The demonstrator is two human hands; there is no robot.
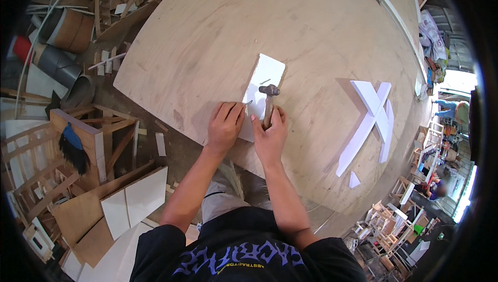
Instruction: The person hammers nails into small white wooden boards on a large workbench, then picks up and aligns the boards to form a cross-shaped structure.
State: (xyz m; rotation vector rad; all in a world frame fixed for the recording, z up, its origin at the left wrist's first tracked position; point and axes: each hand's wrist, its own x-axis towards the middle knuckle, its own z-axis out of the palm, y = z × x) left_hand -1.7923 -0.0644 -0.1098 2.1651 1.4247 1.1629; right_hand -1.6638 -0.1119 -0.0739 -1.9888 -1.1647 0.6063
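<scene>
A narrow white board (pixel 270 67) lies on the large plywood table top (pixel 207 38), directly in front of me. My right hand (pixel 272 136) is closed around the wooden handle of a hammer (pixel 268 110), whose dark metal head is over the board. Beside it, on the board's left edge, my left hand (pixel 224 126) pinches a thin nail (pixel 249 102) between its fingertips. Just above the hammer head, another thin nail (pixel 265 81) rests on the board. The board's near end is partly hidden by my hands.
White crossed wooden pieces (pixel 376 118) lie on the table's right side, near a small white offcut (pixel 354 180). Left of the table stand a wooden frame (pixel 98 147) with a blue-and-black brush (pixel 71 144) and white panels (pixel 135 199). Other people are far right.
</scene>
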